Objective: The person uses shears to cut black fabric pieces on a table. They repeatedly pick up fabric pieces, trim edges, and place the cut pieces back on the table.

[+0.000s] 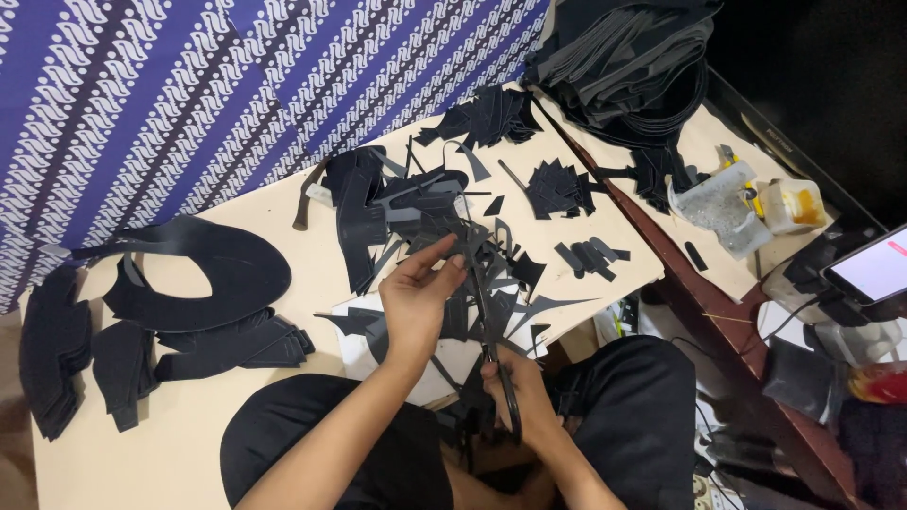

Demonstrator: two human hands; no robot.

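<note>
My left hand [417, 295] pinches a black cut piece of material [470, 247] at its lower edge, thumb and fingers closed on it above the board. My right hand [521, 384] grips the black handles of a pair of scissors [491, 326]. The blades point up and away from me into the piece held by the left hand. Beneath both hands lies a heap of black offcuts [501, 283] on a pale wooden board [283, 227]. My knees in dark trousers [633, 406] sit at the board's near edge.
Stacks of black shaped pieces [194, 283] lie at the left, more scraps [491, 118] at the far edge. A blue patterned cloth [189, 85] hangs behind. A folded black pile [628, 57], plastic containers [756, 203] and a phone [874, 267] are to the right.
</note>
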